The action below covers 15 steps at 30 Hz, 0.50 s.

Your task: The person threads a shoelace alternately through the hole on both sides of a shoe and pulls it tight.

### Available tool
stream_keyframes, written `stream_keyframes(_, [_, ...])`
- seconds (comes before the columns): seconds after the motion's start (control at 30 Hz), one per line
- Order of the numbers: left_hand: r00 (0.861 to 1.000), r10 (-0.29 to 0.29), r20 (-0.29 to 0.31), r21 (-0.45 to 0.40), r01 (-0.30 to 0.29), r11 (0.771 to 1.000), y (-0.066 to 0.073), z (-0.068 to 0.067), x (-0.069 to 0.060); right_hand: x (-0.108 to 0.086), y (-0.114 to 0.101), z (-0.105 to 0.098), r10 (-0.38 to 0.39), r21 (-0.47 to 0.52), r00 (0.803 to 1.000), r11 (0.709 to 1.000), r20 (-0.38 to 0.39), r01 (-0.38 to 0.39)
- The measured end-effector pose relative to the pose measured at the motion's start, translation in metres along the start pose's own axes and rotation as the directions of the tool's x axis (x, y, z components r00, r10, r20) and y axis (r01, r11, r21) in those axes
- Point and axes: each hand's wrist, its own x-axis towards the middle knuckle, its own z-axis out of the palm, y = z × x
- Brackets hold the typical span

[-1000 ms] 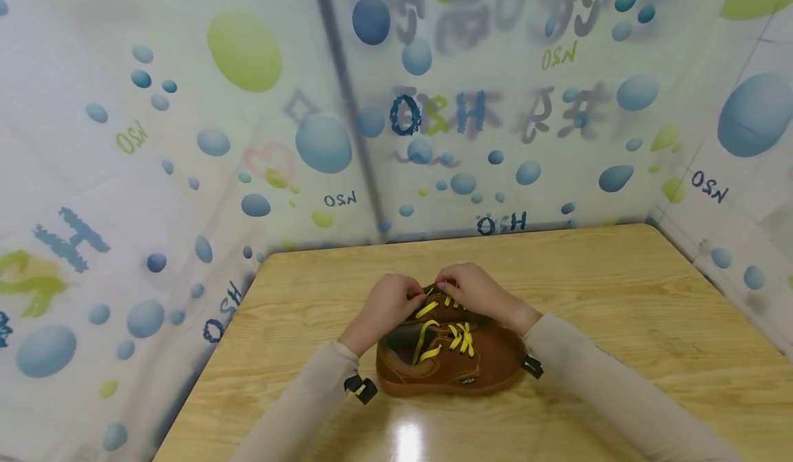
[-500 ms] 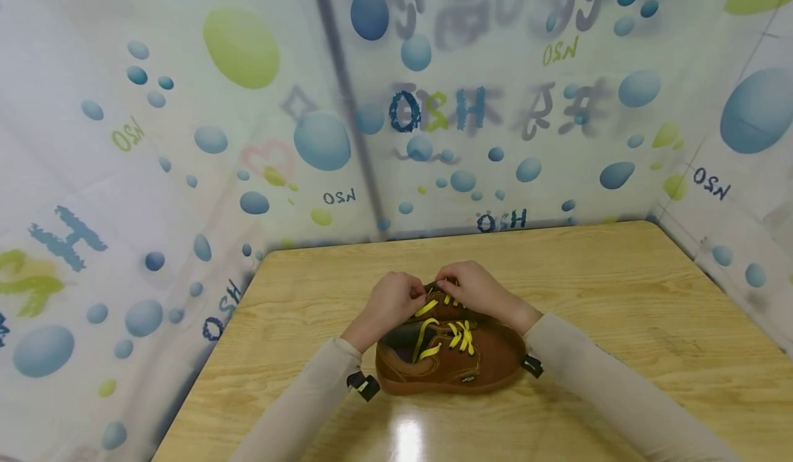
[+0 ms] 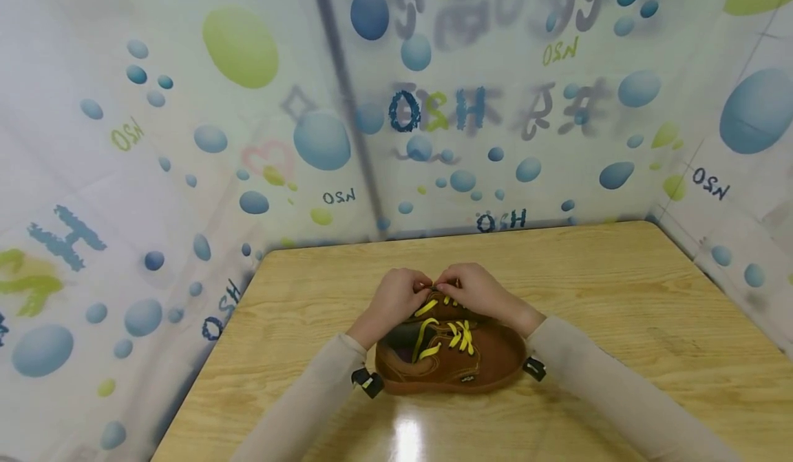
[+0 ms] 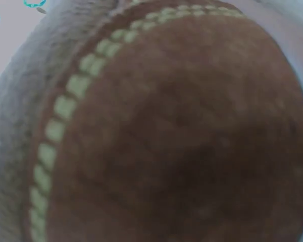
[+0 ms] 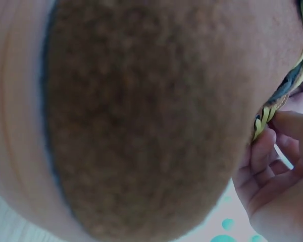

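Two brown shoes with yellow laces lie side by side on the table. The near shoe [image 3: 495, 359] points right, its lace [image 3: 427, 338] crossed over the front and loose near the opening. Behind it, the far shoe [image 3: 438, 309] is partly covered by my hands. My left hand [image 3: 396, 298] pinches the shoelace at that shoe's upper edge, though its tip is hard to see. Close beside it, my right hand [image 3: 480, 291] pinches the laced edge with thumb and finger. The right wrist view shows these fingers [image 5: 262, 148] against the yellow lacing [image 5: 264, 121]. Brown shoe leather [image 4: 182, 121] fills the left wrist view.
The wooden table [image 3: 619, 290] extends around the shoes. Behind and beside it hangs a white sheet [image 3: 384, 173] printed with blue and green drops. Black straps [image 3: 368, 383] sit at both wrists, close to the near shoe.
My left hand has moved slightly up and right, bringing its fingertips nearer the right hand's. The right hand and the shoes have hardly moved.
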Motion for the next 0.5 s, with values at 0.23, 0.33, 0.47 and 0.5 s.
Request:
stream_keyframes(0.23, [0.995, 0.050, 0.087, -0.115, -0.039, 0.993, -0.005, -0.007, 0.002, -0.001, -0.005, 0.000, -0.014, -0.062, 0.999, 0.998, -0.031, 0.012])
stream_keyframes(0.33, [0.994, 0.049, 0.102, -0.161, -0.032, 0.986, -0.004, -0.009, 0.005, -0.002, -0.006, 0.000, -0.004, -0.070, 0.999, 0.998, -0.052, 0.001])
stream_keyframes(0.47, [0.996, 0.014, 0.091, -0.164, 0.001, 0.986, -0.001, -0.009, 0.010, -0.002, -0.006, 0.002, 0.013, -0.060, 0.998, 0.998, -0.068, -0.017])
stream_keyframes(0.5, [0.996, -0.001, 0.089, -0.169, 0.016, 0.985, -0.001, -0.009, 0.011, -0.002, -0.007, 0.003, 0.022, -0.053, 0.997, 0.998, -0.069, -0.025])
